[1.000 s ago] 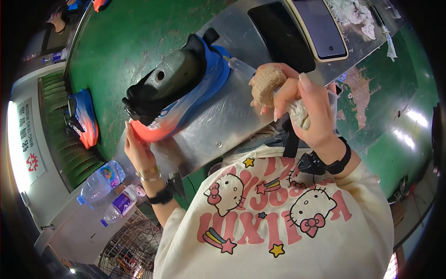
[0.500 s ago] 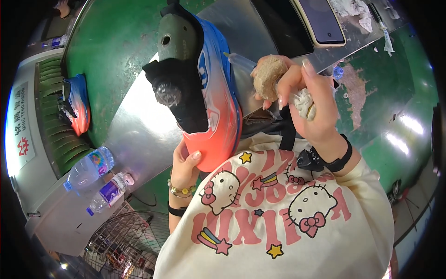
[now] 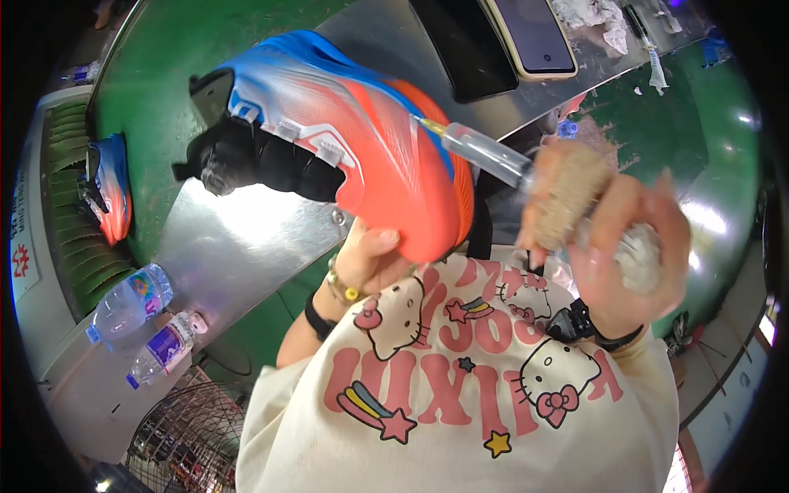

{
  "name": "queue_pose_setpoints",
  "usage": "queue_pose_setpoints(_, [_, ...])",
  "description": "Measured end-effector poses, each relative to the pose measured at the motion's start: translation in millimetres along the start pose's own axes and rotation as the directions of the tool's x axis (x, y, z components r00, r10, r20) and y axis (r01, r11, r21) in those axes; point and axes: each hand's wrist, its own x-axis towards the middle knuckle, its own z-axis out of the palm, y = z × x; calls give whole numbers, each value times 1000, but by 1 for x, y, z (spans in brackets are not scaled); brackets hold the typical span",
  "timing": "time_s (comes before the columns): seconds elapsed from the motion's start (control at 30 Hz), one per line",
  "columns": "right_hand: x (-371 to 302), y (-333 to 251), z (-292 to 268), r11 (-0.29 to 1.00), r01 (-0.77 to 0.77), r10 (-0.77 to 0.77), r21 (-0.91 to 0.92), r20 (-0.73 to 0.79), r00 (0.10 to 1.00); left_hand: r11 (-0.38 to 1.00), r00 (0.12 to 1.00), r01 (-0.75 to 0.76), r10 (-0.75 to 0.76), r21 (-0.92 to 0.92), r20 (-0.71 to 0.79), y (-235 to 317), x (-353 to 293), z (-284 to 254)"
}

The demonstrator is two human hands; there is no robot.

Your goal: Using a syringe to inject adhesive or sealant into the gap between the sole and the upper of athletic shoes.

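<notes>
A running shoe [image 3: 370, 135], blue at the heel fading through white to coral at the toe, is tilted sideways with its outer side and sole edge showing. Black stuffing fills its opening. My left hand [image 3: 370, 255] grips it by the toe, with the fingers under it partly hidden. A clear syringe [image 3: 489, 158] with a yellow-based tip sticks out from my right hand [image 3: 604, 275], its tip at the shoe's edge where upper meets sole. A rough beige block [image 3: 575, 185] and a whitish wad [image 3: 639, 256] are also in that hand, which is slightly blurred.
Another matching shoe [image 3: 109, 189] sits at the green conveyor on the left. Two plastic bottles [image 3: 131, 302] [image 3: 168, 345] lie near a wire fan guard [image 3: 185, 435]. A phone [image 3: 532, 41], a black flat panel [image 3: 460, 49] and crumpled tissue [image 3: 592, 16] are on the metal surface [image 3: 222, 255] at the back.
The shoe has turned, its heel swinging left and its side coming up into view. My right hand has moved right and down, and the syringe's tip now meets the shoe's edge.
</notes>
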Motion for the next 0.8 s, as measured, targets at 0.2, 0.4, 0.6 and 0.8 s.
queue_pose_setpoints(0.2, [-18, -23, -4, 997, 44, -49, -61, -71, 996, 995, 992, 56, -65, 81, 111, -2, 64, 30])
queue_pose_setpoints(0.4, [-26, -19, -20, 949, 147, -174, -279, -75, 982, 999, 992, -3, 8, -41, 128, -11, 92, 39])
queue_pose_setpoints(0.6, [-29, -14, -28, 937, 144, -193, -318, -126, 973, 998, 996, -64, 64, 1, 65, -15, 109, 45])
queue_pose_setpoints(0.8, [-30, -9, -22, 934, 143, -201, -328, -150, 968, 995, 996, -79, 81, -59, 34, -14, 121, 53])
